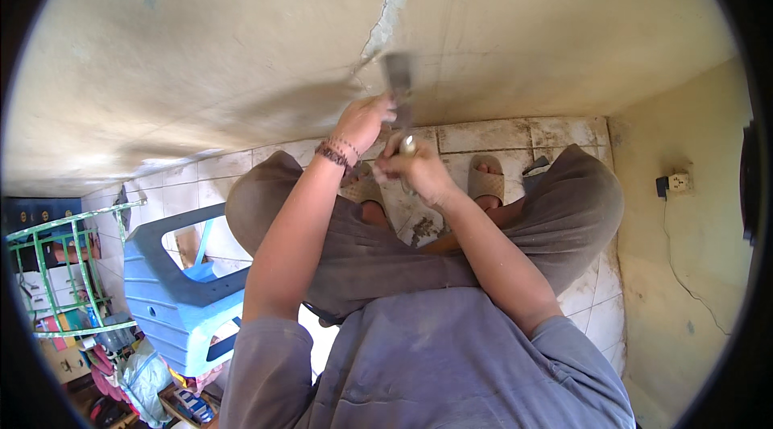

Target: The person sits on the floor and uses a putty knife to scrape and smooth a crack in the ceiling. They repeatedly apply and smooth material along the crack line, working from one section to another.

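In front of the wall, my right hand (423,174) is closed round the pale handle of a scraper (397,70), which looks like a putty knife. Its flat grey blade points up toward the wall and is smeared by motion. My left hand (366,120), with beaded bracelets (334,152) at the wrist, has its fingers curled against the tool just below the blade. Their exact grip is blurred. Above the blade, a jagged pale grey strip (390,14) runs up the beige wall (241,34). Part of the handle is hidden in my right hand.
My bent knees and sandals (486,179) are close under my hands on the stained tile floor (483,136). At left stand a blue plastic stool (177,312) and a green metal rack (72,268). A socket with a black plug (663,186) and cord is on the right wall.
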`<action>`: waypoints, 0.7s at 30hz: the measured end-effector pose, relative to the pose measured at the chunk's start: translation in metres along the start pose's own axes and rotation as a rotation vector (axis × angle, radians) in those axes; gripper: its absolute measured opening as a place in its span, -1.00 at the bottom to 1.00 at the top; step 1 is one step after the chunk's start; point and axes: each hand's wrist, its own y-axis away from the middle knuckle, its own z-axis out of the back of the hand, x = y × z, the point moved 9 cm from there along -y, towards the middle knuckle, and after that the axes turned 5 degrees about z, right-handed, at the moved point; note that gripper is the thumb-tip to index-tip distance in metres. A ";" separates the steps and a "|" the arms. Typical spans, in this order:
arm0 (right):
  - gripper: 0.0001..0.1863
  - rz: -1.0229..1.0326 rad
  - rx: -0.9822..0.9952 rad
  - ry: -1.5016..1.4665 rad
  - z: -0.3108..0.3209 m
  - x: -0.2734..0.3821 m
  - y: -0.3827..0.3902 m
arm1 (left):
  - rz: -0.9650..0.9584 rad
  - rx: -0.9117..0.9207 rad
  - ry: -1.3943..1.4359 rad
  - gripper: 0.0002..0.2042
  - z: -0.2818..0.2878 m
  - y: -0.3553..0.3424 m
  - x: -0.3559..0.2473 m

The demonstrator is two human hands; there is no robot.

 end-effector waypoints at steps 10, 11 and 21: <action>-0.47 -0.250 0.212 0.360 -0.049 -0.080 -0.034 | -0.212 -0.129 0.110 -0.75 0.018 0.021 0.017; -0.47 -0.237 0.222 0.335 -0.050 -0.084 -0.041 | -0.239 -0.212 -0.031 -0.76 0.026 0.024 0.009; -0.48 -0.259 0.176 -0.408 -0.110 -0.046 -0.052 | -0.456 -0.349 -0.648 -0.81 0.052 0.041 -0.047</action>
